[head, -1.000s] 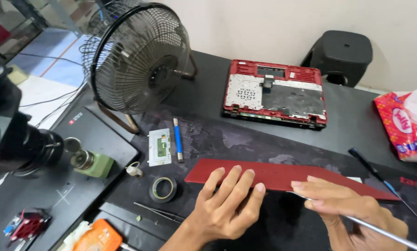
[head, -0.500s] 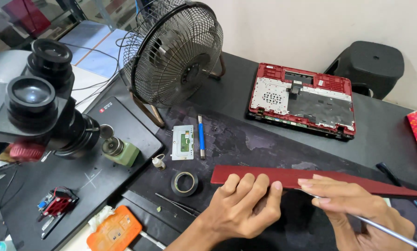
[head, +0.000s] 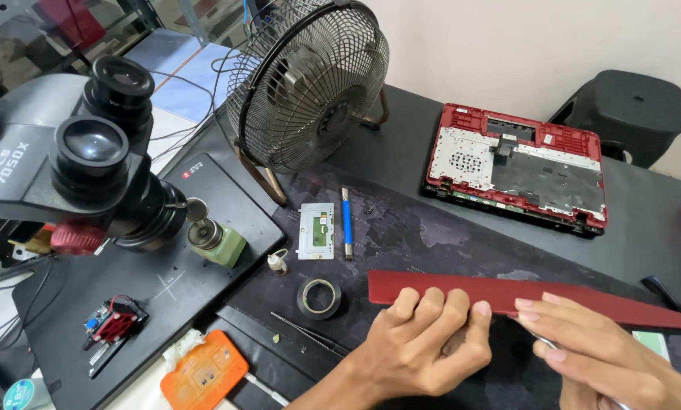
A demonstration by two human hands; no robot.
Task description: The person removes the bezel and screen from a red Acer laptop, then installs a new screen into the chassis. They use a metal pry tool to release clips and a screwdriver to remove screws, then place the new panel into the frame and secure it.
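While both hands work along it, the long red panel (head: 538,298) lies flat at the near right of the dark counter (head: 401,163), running off toward the right edge. The left hand (head: 424,342) presses on its near edge with fingers (head: 453,307) curled over the rim, closed onto the panel. The right hand (head: 591,357) rests just beside it, fingers laid flat on the red surface, and a thin metal tool (head: 544,345) shows under them; how firmly it is pinched I cannot tell.

To work this edge well, I judge the left hand should keep the panel pinned flat while the tool stays shallow along the seam, so the thin plastic does not flex or crack.

Left of the panel lie a roll of black tape (head: 318,298), tweezers (head: 310,332), a small bottle (head: 277,262), a grey touchpad board (head: 315,230) and a blue pen-shaped tool (head: 346,222). Farther off sit the opened red laptop base (head: 519,167), a wire-caged fan (head: 308,83) and, at far left, a microscope (head: 90,163). The tape and tweezers lie nearest the left wrist and could be knocked.
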